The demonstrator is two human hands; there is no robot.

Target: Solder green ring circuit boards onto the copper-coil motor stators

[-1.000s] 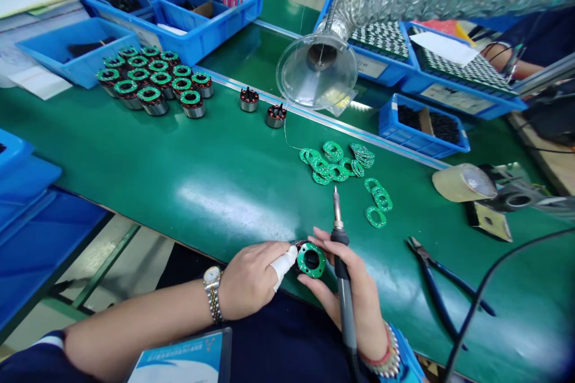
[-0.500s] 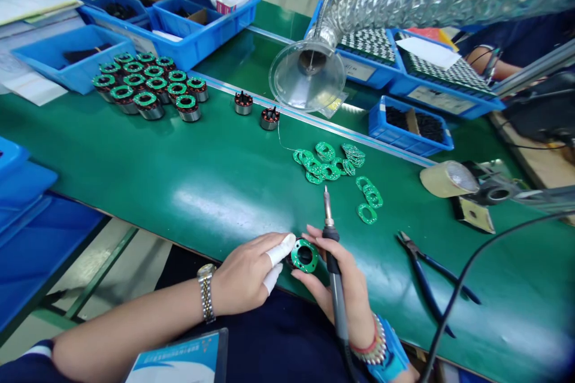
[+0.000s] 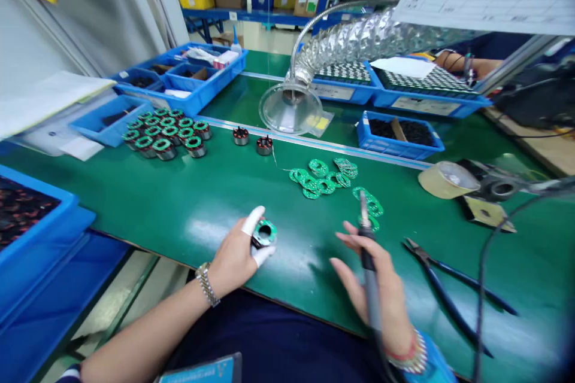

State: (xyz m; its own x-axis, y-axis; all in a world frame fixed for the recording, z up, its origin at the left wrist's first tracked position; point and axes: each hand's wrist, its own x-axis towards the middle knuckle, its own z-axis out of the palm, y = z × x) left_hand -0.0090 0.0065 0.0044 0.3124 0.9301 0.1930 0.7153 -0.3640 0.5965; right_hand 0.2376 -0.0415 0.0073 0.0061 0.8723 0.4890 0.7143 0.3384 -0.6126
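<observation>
My left hand [image 3: 236, 254], with white finger cots on two fingers, grips a small round motor stator topped by a green ring board [image 3: 263, 234] just above the green bench mat. My right hand [image 3: 375, 278] is off to the right of it, fingers partly spread, with a soldering iron [image 3: 367, 263] held along the palm, tip pointing away from me. A heap of loose green ring boards [image 3: 323, 178] lies on the mat beyond both hands.
A cluster of finished stators [image 3: 164, 131] and two bare ones [image 3: 251, 139] sit at the back left. A fume hood on a foil duct [image 3: 291, 106], blue bins [image 3: 398, 134], tape roll [image 3: 444, 179], iron stand [image 3: 496, 188] and cutters [image 3: 442, 287] lie right. Another person's arm [image 3: 467, 63] shows far right.
My hands have come apart: the left carried the stator leftward, the right drew away to the right with the iron. The camera has tilted up, showing more of the hall.
</observation>
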